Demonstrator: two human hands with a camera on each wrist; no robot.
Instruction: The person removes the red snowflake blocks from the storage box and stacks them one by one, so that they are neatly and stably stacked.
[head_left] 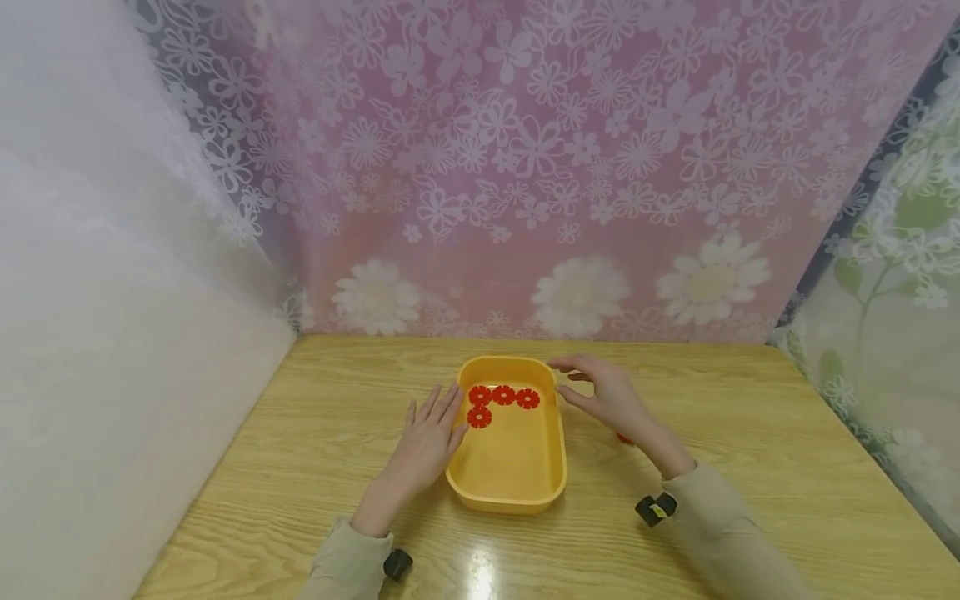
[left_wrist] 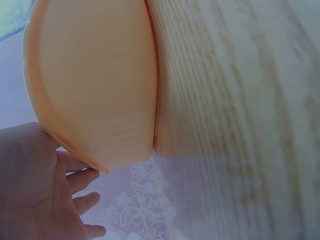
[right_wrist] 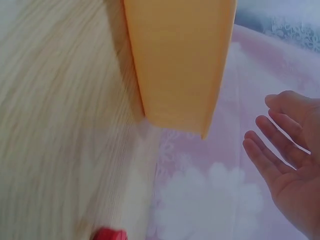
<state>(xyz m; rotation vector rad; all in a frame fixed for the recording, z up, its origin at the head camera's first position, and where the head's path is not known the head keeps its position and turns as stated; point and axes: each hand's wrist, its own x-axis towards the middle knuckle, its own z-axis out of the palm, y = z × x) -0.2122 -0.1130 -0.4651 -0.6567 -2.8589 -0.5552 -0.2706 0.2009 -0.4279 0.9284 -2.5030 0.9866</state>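
Nearest the camera, a pale left sleeve [head_left: 348, 562] and a pale right sleeve [head_left: 731, 533] reached over the wooden tabletop [head_left: 330, 408], black devices [head_left: 397, 565] at their cuffs. Between the hands stood a yellow tray [head_left: 513, 462], smooth, walled and rounded at its corners, upright on the tabletop. Its long axis ran away from the person, one short end towards them and the other towards the pink flowered cloth [head_left: 480, 175] behind.

In its far part lay four red discs [head_left: 503, 389], flat, with notched edges and a pale centre. Three made a row from left to right, across the tray's long axis; the fourth sat nearer the person, beside the leftmost. Whether every edge touched could not be told.

The left hand [head_left: 423, 442] rested at the left rim, its grip relaxed, fingers mostly straight. The right hand [head_left: 607, 393] was just beside the far right corner, its grip released and empty, thumb and fingers apart. Another red piece [head_left: 624, 438] lay on the tabletop, mostly hidden by the right forearm.
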